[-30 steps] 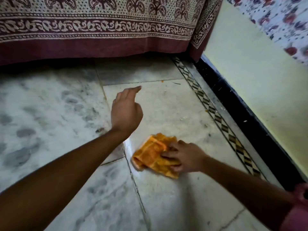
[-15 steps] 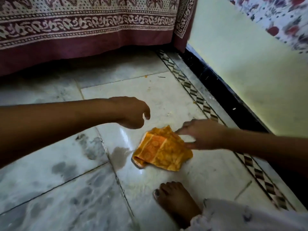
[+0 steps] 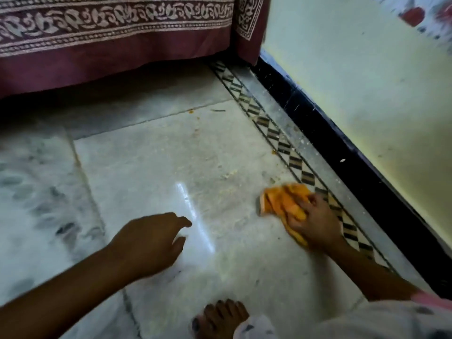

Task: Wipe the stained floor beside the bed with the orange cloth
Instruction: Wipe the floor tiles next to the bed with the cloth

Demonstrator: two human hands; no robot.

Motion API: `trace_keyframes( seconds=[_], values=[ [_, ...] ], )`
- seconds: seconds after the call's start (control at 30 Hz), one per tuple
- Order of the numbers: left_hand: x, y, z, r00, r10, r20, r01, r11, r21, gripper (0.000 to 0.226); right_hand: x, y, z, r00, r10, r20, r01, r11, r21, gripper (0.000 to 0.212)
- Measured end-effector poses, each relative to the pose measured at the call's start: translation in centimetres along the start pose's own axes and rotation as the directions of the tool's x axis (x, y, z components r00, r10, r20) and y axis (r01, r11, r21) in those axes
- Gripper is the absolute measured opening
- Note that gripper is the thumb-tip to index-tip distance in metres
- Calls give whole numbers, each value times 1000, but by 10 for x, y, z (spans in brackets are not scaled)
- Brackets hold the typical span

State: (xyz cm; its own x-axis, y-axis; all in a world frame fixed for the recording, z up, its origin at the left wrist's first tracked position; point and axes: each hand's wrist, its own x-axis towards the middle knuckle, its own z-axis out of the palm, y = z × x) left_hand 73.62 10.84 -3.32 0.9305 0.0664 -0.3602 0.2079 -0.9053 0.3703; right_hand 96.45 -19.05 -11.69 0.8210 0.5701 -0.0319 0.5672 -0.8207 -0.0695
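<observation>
The orange cloth (image 3: 281, 199) lies bunched on the pale marble floor (image 3: 159, 167), close to the patterned border strip. My right hand (image 3: 313, 221) presses flat on the cloth's near half, fingers spread over it. My left hand (image 3: 149, 243) hovers low over the floor to the cloth's left, fingers loosely curled and apart, holding nothing. Faint yellowish specks and smears (image 3: 230, 173) mark the tile beyond the cloth. The bed's maroon printed cover (image 3: 110, 45) hangs along the far edge.
A black-and-white diamond border (image 3: 276, 140) runs diagonally beside a black skirting (image 3: 318, 113) and the cream wall (image 3: 367, 81) on the right. My bare foot (image 3: 220, 316) rests on the tile at the bottom. Grey-veined marble spreads to the left.
My right hand has slid the cloth right, towards the border strip, and now presses on it. My left hand has dropped lower and nearer to me.
</observation>
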Motion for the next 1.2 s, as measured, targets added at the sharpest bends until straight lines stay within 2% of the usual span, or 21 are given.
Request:
trace_keyframes(
  seconds=[0.07, 0.1, 0.13, 0.2, 0.27, 0.3, 0.37, 0.4, 0.43, 0.5, 0.57, 0.63, 0.7, 0.73, 0.77, 0.8, 0.9, 0.97, 1.03, 1.1, 1.2],
  values=[
    [9, -4, 14, 997, -46, -58, 43, 997, -63, 50, 47, -24, 3, 967, 243, -82, -243, 970, 11, 70],
    [15, -4, 20, 994, -67, -86, 62, 996, -65, 47, 66, -45, 5, 949, 305, -85, -304, 952, 27, 71],
    [23, -4, 25, 990, -71, -121, 63, 996, -68, 46, 79, -64, 7, 950, 300, -84, -297, 954, 48, 74],
    [38, -5, 35, 985, -73, -154, 68, 997, -38, 41, 80, -96, 9, 985, 146, -91, -139, 987, 79, 81],
    [53, -7, 44, 983, -99, -156, 103, 995, 18, 44, 49, -98, 10, 986, -131, -100, 144, 979, 143, 76],
    [61, -7, 44, 981, -107, -163, 113, 993, 31, 47, 25, -85, 11, 952, -285, -111, 300, 939, 165, 68],
    [74, -9, 43, 972, -115, -207, 131, 989, 64, 50, -19, -34, 15, 815, -569, -106, 579, 807, 118, 56],
    [82, -10, 42, 969, -123, -215, 141, 988, 68, 49, -30, 1, 16, 758, -647, -81, 652, 754, 82, 55],
    [87, -11, 41, 966, -141, -219, 159, 985, 67, 48, -33, 32, 14, 738, -673, -57, 675, 736, 45, 56],
    [96, -11, 41, 960, -169, -225, 189, 979, 71, 47, -14, 80, 9, 766, -641, -50, 641, 767, -16, 60],
    [101, -8, 42, 953, -196, -232, 217, 974, 65, 47, 27, 89, 7, 835, -545, -80, 543, 839, -46, 60],
    [105, -4, 43, 936, -245, -251, 258, 966, 19, 46, 79, 60, 8, 936, -307, -171, 303, 952, -49, 60],
    [108, -3, 43, 917, -292, -273, 294, 955, -36, 45, 129, 6, 10, 973, -29, -229, 31, 999, 7, 68],
    [109, -5, 43, 908, -312, -280, 309, 949, -55, 45, 149, -23, 12, 976, 49, -211, -44, 999, 32, 74],
    [110, -7, 42, 899, -327, -290, 319, 945, -77, 46, 161, -51, 12, 982, 57, -177, -50, 998, 48, 78],
    [111, -11, 42, 888, -350, -299, 332, 937, -110, 47, 163, -74, 14, 991, 3, -136, 6, 997, 71, 78],
    [110, -26, 33, 825, -474, -307, 398, 874, -278, 51, 109, -103, 14, 953, -267, -145, 290, 941, 174, 67],
    [109, -38, 27, 790, -526, -315, 424, 840, -339, 51, 58, -78, 10, 896, -427, -120, 443, 864, 239, 60],
    [106, -49, 26, 793, -524, -311, 426, 841, -332, 50, 39, -30, 9, 852, -504, -142, 523, 833, 182, 58],
    [104, -55, 26, 801, -511, -312, 423, 852, -310, 51, 57, 6, 5, 895, -425, -137, 438, 895, 86, 62],
    [103, -50, 26, 790, -516, -331, 428, 851, -306, 48, 118, 7, 8, 973, -181, -145, 197, 976, 98, 63]
  ],
)
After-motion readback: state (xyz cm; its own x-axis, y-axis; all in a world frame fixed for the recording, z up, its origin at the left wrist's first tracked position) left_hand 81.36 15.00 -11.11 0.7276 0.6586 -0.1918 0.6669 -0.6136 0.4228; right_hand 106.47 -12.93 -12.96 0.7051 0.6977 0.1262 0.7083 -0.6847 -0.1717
